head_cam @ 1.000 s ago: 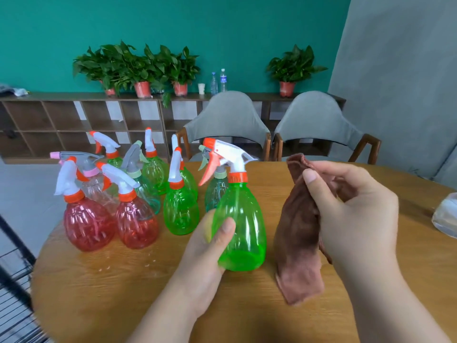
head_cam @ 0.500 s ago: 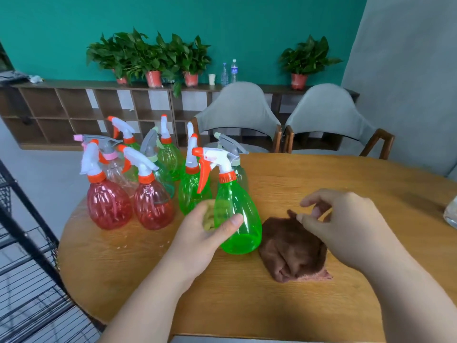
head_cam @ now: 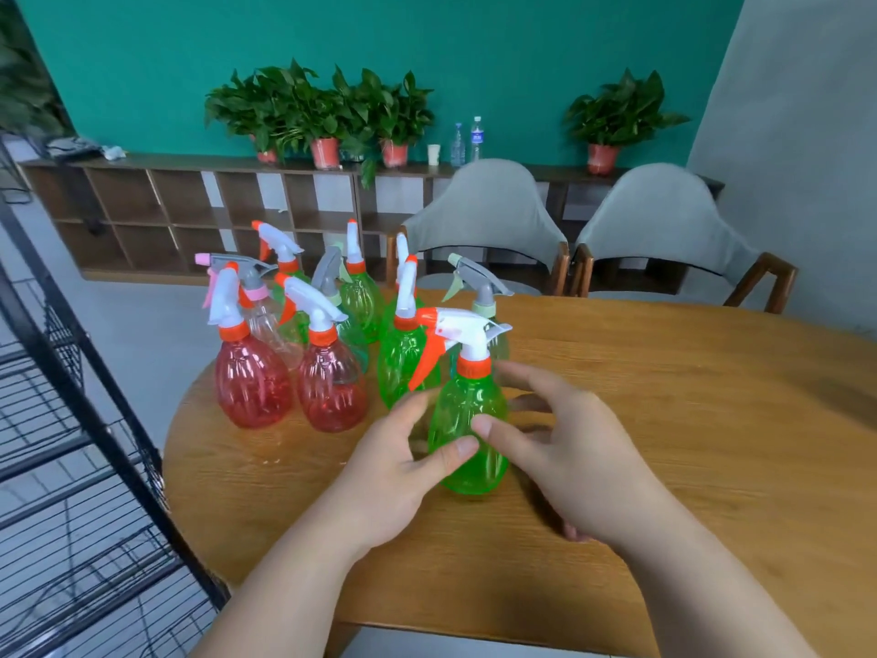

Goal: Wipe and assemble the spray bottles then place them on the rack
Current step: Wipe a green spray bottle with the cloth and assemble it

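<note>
Now, the green spray bottle (head_cam: 467, 420) stands upright on the desk (head_cam: 664, 420), at its near middle. The left hand (head_cam: 394, 472) grips it, thumb across the front. The right hand (head_cam: 564, 448) is spread wide, its thumb touching the bottle. Other bottles (head_cam: 332, 387) cluster at ten o'clock, and the rack (head_cam: 120, 436) is at eight o'clock.

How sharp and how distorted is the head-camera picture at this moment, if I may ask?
Head view: the green bottle is crisp, while the left hand and right hand look slightly soft-edged; head view: wide-angle bending leans the black rack at left and curves the table edge; head view: light is soft and even, with faint shadows under the hands.
</note>
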